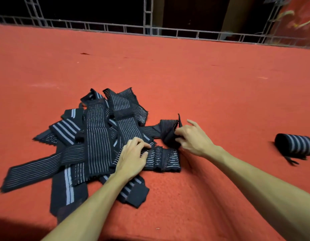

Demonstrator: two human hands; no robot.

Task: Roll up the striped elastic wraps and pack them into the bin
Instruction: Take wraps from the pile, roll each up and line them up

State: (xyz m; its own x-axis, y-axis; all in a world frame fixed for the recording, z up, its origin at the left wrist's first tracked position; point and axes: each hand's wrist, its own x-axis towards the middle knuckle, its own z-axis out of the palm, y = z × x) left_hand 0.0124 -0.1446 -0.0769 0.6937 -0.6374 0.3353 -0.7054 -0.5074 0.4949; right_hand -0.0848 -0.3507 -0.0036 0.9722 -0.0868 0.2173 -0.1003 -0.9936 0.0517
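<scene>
A loose pile of black elastic wraps with pale stripes [96, 136] lies on the red carpet [185, 75], left of centre. My left hand [131, 158] rests on a thin-striped wrap [162, 159] at the pile's right edge, fingers bent over it. My right hand [192, 138] pinches the partly rolled end of a wrap [168, 131] just right of the pile. One finished roll [295, 145], black with broad grey stripes, lies apart at the far right. No bin is in view.
Red carpet stretches all around the pile. A metal truss frame [150, 30] runs along the far edge, with darkness behind it. A red patterned cloth [296, 18] hangs at the top right.
</scene>
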